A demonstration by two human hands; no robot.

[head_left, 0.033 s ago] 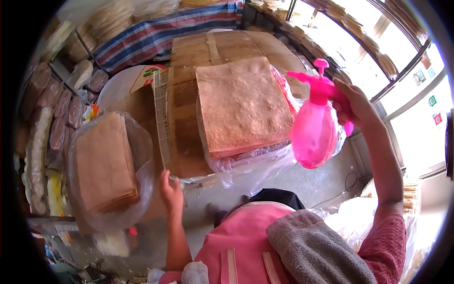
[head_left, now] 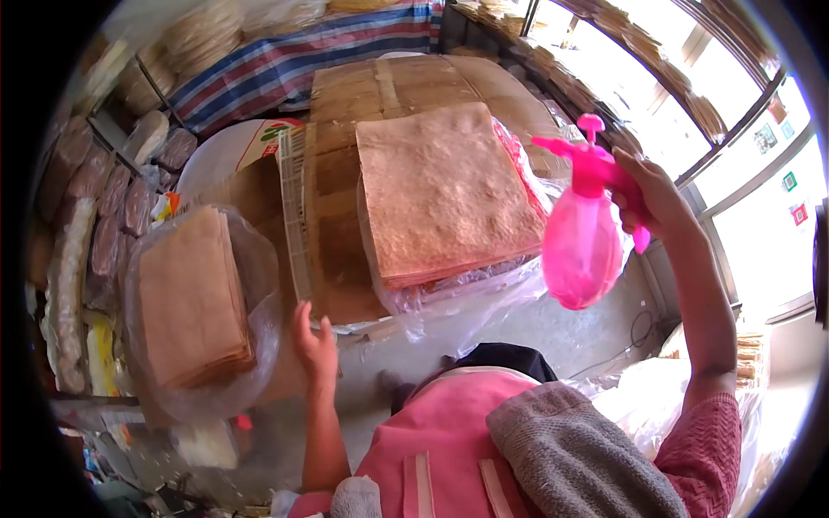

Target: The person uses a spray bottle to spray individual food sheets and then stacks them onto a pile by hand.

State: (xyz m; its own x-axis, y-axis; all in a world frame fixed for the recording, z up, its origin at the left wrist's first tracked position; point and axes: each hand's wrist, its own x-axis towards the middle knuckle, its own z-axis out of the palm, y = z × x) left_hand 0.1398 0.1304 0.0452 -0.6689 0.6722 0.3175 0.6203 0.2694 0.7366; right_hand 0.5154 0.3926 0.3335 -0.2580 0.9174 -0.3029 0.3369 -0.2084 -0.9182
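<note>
A pink translucent spray bottle (head_left: 580, 246) hangs upright from my right hand (head_left: 646, 192), whose fingers are wrapped round its handle under the pump knob. Its nozzle points left, over the right side of a stack of thin tan-pink sheets (head_left: 449, 190). The top sheet looks bumpy and wrinkled, and clear plastic film (head_left: 458, 306) spreads under the stack. By the front edge of the cardboard, my left hand (head_left: 316, 347) is held open with thumb and fingers apart, holding nothing.
Flattened cardboard (head_left: 337, 224) lies under the tall stack. A second stack of smoother tan sheets (head_left: 190, 298) rests on plastic at the left. Bagged packages (head_left: 115, 188) fill the left shelf. Racks with thin sheets (head_left: 639, 43) stand by the windows. A striped cloth (head_left: 285, 73) hangs behind.
My right hand has shifted the spray bottle slightly right and down. The left hand has moved very little, and the stacks lie as before.
</note>
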